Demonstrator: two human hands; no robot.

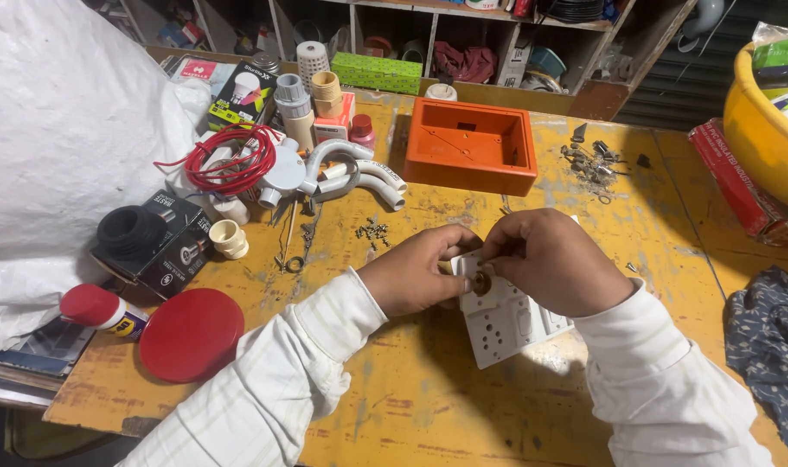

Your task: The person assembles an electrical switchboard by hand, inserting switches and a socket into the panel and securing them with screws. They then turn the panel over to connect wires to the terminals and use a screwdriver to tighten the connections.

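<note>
A white switch-and-socket plate [503, 321] lies on the yellow worktable [411, 398] under both my hands. My left hand [416, 270] grips the plate's left edge. My right hand [551, 261] rests over its top, fingertips pinching a small brown round part [481, 283] set into the plate. Both arms wear white striped sleeves. Part of the plate is hidden beneath my right hand.
An open orange plastic box [468, 145] stands behind my hands. Loose screws [372, 230] and white pipe bends [359, 177] lie to the left, with red wire [230, 160], a red lid [192, 334] and black boxes [156, 242]. A yellow tub [762, 130] is at the right.
</note>
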